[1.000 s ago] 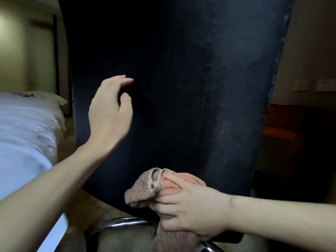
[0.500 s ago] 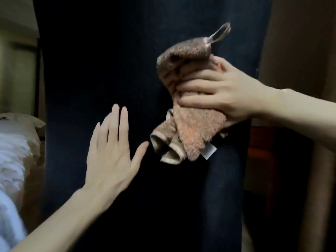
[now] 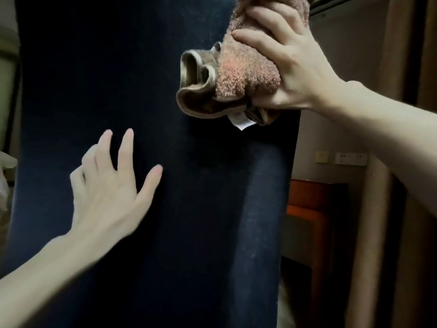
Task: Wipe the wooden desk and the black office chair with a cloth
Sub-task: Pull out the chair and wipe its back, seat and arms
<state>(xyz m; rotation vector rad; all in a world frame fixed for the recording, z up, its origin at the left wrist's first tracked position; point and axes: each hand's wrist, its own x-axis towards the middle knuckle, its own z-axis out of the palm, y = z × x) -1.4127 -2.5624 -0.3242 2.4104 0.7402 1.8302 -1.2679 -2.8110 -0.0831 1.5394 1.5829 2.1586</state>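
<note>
In a dim room with wall sockets (image 3: 350, 159) behind, the black chair back (image 3: 142, 91) fills the view: the right hand (image 3: 290, 67) grips a bunched pink cloth (image 3: 238, 74) high on its right side to rub it, while the left hand (image 3: 106, 192), fingers spread and empty, seemingly steadies it.

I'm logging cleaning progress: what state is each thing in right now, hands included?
black office chair: upright, backrest toward the camera, pale specks on its right side.
cloth: bunched up, pressed against the upper backrest.
right hand: gripping the cloth, raised high.
left hand: open, fingers spread before the backrest; contact unclear.
</note>
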